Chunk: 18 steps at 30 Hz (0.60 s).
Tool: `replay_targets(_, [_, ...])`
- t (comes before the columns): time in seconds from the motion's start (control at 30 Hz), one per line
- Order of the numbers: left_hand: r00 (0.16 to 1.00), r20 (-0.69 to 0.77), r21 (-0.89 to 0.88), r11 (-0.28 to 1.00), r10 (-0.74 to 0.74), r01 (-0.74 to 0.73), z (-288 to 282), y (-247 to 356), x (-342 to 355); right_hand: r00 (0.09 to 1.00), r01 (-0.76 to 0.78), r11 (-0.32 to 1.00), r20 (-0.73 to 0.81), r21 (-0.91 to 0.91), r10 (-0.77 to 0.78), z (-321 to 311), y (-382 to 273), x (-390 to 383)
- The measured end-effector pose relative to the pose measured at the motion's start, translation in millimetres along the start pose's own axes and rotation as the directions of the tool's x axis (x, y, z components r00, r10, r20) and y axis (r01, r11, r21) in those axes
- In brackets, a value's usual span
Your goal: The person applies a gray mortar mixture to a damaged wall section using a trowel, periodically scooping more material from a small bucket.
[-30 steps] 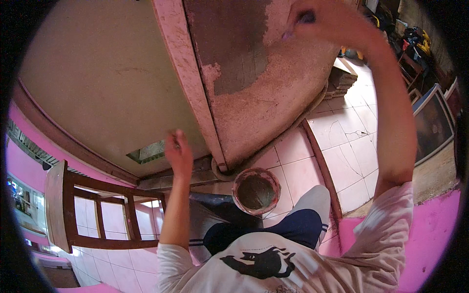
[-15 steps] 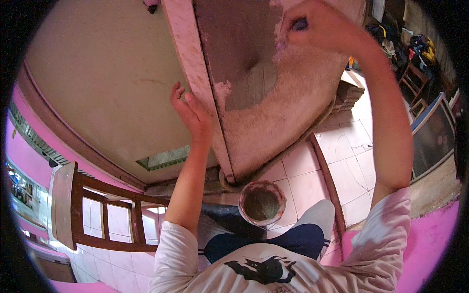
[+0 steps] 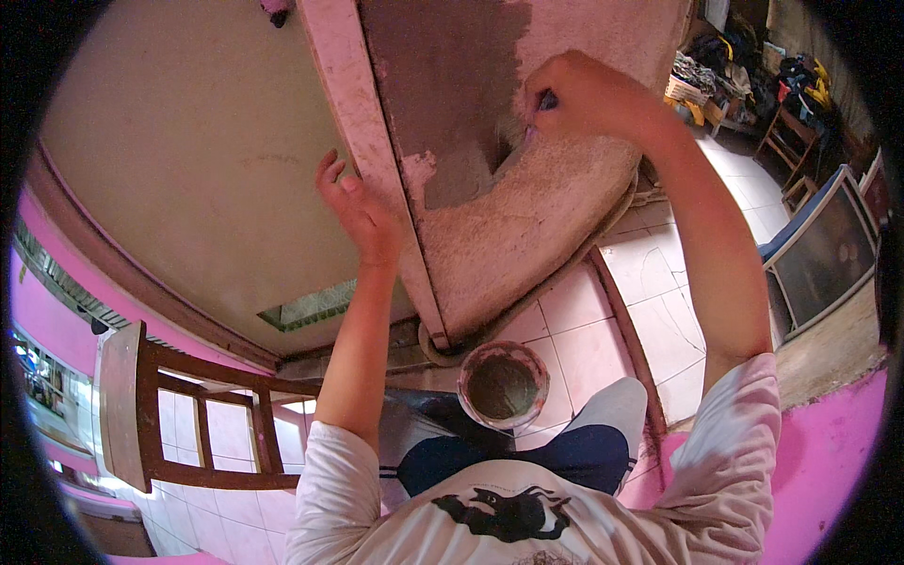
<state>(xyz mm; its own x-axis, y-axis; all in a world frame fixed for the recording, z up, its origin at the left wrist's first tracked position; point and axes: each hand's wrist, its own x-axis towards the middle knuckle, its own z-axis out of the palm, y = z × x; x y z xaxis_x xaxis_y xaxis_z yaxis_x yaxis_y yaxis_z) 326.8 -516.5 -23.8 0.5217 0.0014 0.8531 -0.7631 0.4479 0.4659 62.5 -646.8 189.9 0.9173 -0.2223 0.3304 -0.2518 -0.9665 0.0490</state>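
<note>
My right hand [image 3: 589, 99] is wrapped round the dark handle [image 3: 546, 100] of a trowel, held low against a wall. Most of the trowel's blade is hidden beneath the hand. Dark wet plaster [image 3: 443, 104] covers the wall's left part, and rough pinkish surface [image 3: 537, 212] shows below and to the right. My left hand [image 3: 363, 212] holds nothing, its fingers apart and slightly curled, beside the pale straight strip [image 3: 353, 113] along the wall's left edge; whether it touches the strip I cannot tell. A bucket [image 3: 504, 386] with grey mix stands on the floor between my legs.
At the left is a brown wooden chair [image 3: 202, 410]. Pale floor tiles [image 3: 650, 273] run to the right, past a dark raised edge [image 3: 617, 311]. A framed dark panel [image 3: 824, 259] leans at the far right, with piled clutter [image 3: 744, 75] behind it.
My right hand has moved down and slightly left along the wall with the trowel. More wet plaster shows above it. My left hand has shifted slightly left, and the view has tilted a little.
</note>
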Motion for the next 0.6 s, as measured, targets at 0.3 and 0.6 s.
replay_targets(0.3, [0.994, 0.027, 0.007, 0.994, -0.107, 0.107, 3, -6, 2, 0.992, 0.001, 0.998, -0.126, 0.063, 0.007, -112, -45, -29])
replay_targets(0.6, [0.879, 0.453, -0.267, 0.918, -0.149, 0.293, -64, 12, 11, 0.956, 0.02, 0.965, 0.278, 0.26, -0.095, 137, -63, -160])
